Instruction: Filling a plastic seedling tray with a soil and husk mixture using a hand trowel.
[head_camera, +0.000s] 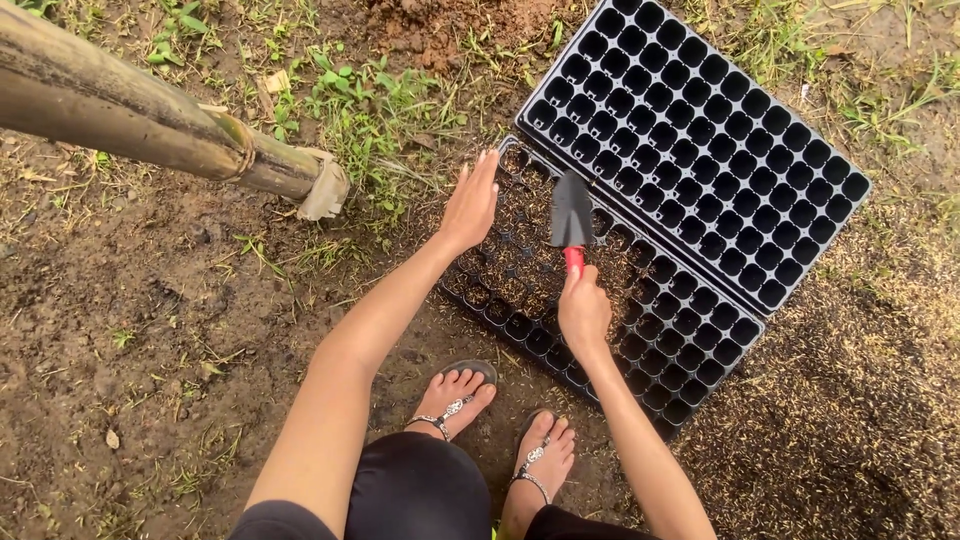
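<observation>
My right hand (583, 310) grips the red handle of a small black trowel (572, 212), whose blade points away from me over the near black seedling tray (690, 340). The left part of that tray holds brown soil in its cells. Flat and with fingers together, my left hand (470, 203) rests at the tray's left edge, beside the soil-filled cells. A second black seedling tray (700, 140) with bare cells lies just beyond, touching the near one.
A thick bamboo pole (150, 125) slants in from the upper left, above bare earth and grass patches. Husk-like litter covers the ground (850, 400) to the right. My sandalled feet (455, 395) stand right below the near tray.
</observation>
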